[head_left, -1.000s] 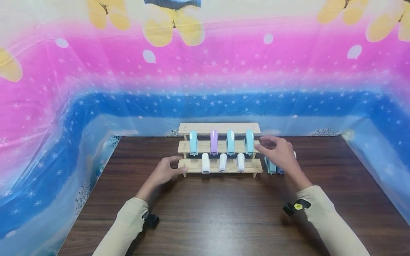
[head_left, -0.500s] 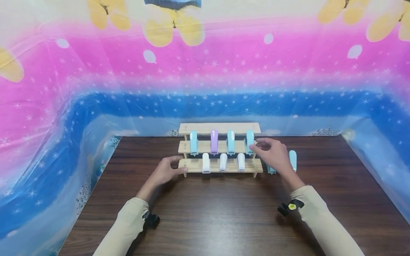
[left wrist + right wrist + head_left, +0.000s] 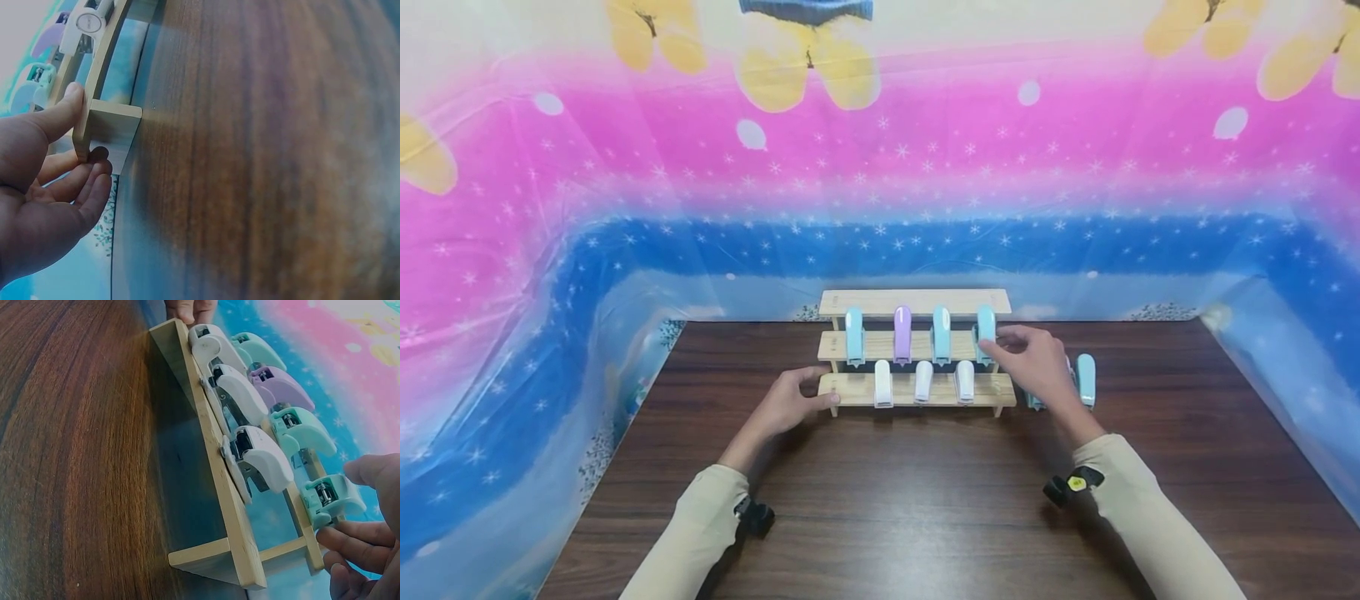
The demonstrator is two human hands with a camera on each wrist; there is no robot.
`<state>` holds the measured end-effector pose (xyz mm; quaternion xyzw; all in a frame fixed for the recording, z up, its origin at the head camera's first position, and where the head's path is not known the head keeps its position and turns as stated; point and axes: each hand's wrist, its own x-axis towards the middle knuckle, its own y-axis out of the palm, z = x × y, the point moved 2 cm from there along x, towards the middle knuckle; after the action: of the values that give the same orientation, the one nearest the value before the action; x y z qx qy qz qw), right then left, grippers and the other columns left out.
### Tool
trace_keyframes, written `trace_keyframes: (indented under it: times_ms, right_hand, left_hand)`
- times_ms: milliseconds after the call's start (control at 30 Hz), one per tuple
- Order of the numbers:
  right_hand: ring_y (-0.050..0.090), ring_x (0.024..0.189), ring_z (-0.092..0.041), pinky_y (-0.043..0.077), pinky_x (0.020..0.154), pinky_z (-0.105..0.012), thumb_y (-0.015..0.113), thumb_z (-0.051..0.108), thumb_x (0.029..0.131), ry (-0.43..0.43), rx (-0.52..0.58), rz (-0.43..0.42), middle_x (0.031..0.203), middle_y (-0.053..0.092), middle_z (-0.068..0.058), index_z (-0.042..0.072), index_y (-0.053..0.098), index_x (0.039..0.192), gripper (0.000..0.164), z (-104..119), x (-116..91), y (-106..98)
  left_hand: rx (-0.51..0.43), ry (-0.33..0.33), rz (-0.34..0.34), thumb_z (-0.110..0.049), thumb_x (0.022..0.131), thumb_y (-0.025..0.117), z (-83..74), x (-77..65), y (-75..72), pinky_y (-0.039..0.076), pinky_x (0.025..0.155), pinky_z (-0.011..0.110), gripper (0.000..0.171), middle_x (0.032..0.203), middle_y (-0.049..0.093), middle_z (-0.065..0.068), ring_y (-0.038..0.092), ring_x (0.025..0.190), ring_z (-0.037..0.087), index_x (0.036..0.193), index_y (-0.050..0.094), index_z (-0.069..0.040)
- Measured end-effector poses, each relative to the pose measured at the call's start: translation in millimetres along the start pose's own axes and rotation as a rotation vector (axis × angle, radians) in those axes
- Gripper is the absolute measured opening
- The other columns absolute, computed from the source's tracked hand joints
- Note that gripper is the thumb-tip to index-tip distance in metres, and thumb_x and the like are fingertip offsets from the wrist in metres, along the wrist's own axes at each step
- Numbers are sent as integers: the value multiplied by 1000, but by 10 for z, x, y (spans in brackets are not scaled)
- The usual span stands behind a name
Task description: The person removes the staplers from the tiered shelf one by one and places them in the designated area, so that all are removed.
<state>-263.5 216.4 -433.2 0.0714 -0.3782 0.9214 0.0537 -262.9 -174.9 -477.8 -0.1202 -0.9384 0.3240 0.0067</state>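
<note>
A three-tier wooden stand (image 3: 850,389) holds small arched hole punches. Its bottom tier bears three white ones, including a white hole punch (image 3: 265,456). On the middle tier are a purple hole punch (image 3: 902,333) and three turquoise ones. My left hand (image 3: 788,400) grips the left end of the bottom tier, thumb (image 3: 59,112) on top and fingers (image 3: 75,181) below. My right hand (image 3: 1036,360) is at the right end of the middle tier, thumb and fingers on either side of the rightmost turquoise hole punch (image 3: 334,497).
Right of the stand, partly behind my right hand, another turquoise hole punch (image 3: 1086,379) and more punches stand on the dark wooden table (image 3: 880,500). A patterned cloth (image 3: 880,192) hangs behind the table. The stand's top tier (image 3: 917,301) is bare.
My right hand has moved left to the rightmost turquoise punch on the middle tier, uncovering more of the punches on the table. My left hand stays on the stand.
</note>
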Motion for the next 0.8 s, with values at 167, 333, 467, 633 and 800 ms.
trace_keyframes:
  times_ms: [167, 333, 467, 633, 800]
  right_hand:
    - [70, 104, -31, 56, 86, -50, 69, 62, 90, 0, -8, -6, 114, 74, -13, 9, 70, 127, 65, -14, 4, 22]
    - [69, 104, -30, 56, 86, -50, 68, 63, 90, -16, -20, -4, 115, 74, -13, 10, 71, 127, 65, -12, 7, 27]
    - [69, 101, -30, 56, 84, -50, 68, 62, 91, -25, -16, -5, 113, 74, -12, 10, 71, 127, 64, -9, 10, 30]
    - [69, 103, -30, 56, 85, -50, 69, 61, 91, -21, -8, -2, 114, 74, -13, 9, 70, 129, 64, -3, 11, 29]
    - [68, 103, -30, 55, 86, -50, 70, 57, 91, -17, 4, 3, 114, 74, -13, 8, 70, 127, 61, -1, 18, 19]
  left_hand:
    - [-2, 2, 2, -27, 93, 78, -1, -7, 3, 37, 114, 59, 60, 147, 55, 21, 44, 142, 39, 142, 57, 0]
    - [-1, 0, 0, -27, 92, 78, 3, -7, -4, 37, 114, 59, 61, 147, 54, 21, 43, 142, 39, 142, 57, 0]
    - [2, 7, 0, -26, 92, 79, 3, -3, -7, 37, 114, 59, 61, 148, 54, 21, 43, 142, 39, 142, 57, 1]
    - [5, 13, -1, -26, 93, 78, 1, -5, -4, 37, 114, 59, 60, 148, 54, 22, 43, 142, 39, 142, 57, 1]
    - [4, 24, -8, -24, 92, 79, -3, -11, 1, 38, 114, 57, 59, 145, 56, 22, 45, 141, 40, 141, 58, 2]
